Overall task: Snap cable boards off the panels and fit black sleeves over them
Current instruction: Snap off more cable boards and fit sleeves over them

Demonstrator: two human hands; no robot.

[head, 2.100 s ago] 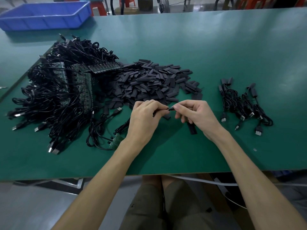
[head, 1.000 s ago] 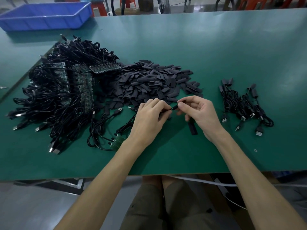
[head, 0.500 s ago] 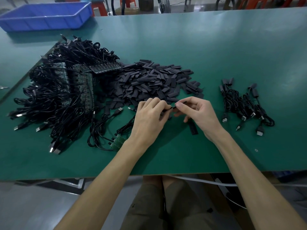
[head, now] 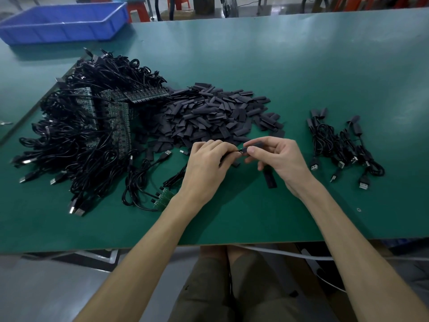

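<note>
My left hand (head: pixel 206 168) pinches the end of a black cable with its small board (head: pixel 242 151) just showing past the fingertips. My right hand (head: pixel 278 159) pinches a black sleeve (head: pixel 256 143) right at that board's tip. Whether the sleeve is over the board is hidden by my fingers. Behind my hands lies a heap of flat black sleeves (head: pixel 209 115). To the left, a big tangle of black cables with green panels (head: pixel 88 126) covers the table. A small green panel piece with cables (head: pixel 164 197) lies by my left wrist.
Several sleeved cables (head: pixel 341 145) lie in a bunch at the right. One loose sleeve (head: pixel 269 178) lies under my right hand. A blue bin (head: pixel 65 22) stands at the far left corner. The green table's front edge (head: pixel 209 246) runs just above my lap.
Both hands stayed together at the same spot; the fingers shifted slightly as the right hand worked the sleeve against the board end. Nothing else on the table moved.
</note>
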